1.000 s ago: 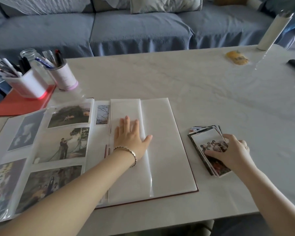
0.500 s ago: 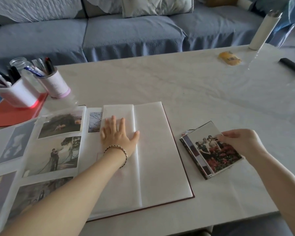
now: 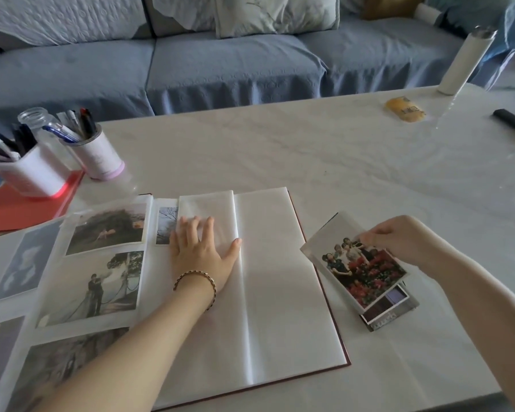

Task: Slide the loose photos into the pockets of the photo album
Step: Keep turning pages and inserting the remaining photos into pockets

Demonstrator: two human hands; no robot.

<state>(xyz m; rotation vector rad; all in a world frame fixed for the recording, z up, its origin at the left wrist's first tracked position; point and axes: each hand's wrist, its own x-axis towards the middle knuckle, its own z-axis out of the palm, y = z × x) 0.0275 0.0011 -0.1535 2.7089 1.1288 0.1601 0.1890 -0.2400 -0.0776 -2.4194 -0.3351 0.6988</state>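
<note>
The photo album [image 3: 268,307] lies open on the pale tabletop [image 3: 309,150], at about six o'clock in the view. Its left-hand pages carry photos already in pockets, among them a couple by a railing [image 3: 101,289] and a landscape [image 3: 107,227]. The right-hand side shows blank translucent sheets.

The left grip [image 3: 201,251] is released: palm down, fingers straight and spread flat on the narrow translucent sheet near the spine, thumb out toward three o'clock. A beaded bracelet [image 3: 195,278] circles that wrist.

At three o'clock of the album, just beside its cover edge, sits the stack of loose photos [image 3: 391,310]. The right grip [image 3: 405,242] is grasping the top photo [image 3: 366,275] (a group of people behind red flowers), pinching it at its far right edge between thumb and fingers. The photo is tilted, and its near end overlaps the stack.

At ten o'clock stand two white pen cups [image 3: 101,156] [image 3: 33,176] with a glass jar [image 3: 39,123] between them; the squarer cup rests on a red folder [image 3: 18,209]. At two o'clock are a tall white bottle [image 3: 466,60], a small yellow thing [image 3: 405,110] and a dark bar [image 3: 512,121]. A blue sofa [image 3: 220,66] runs along twelve o'clock.
</note>
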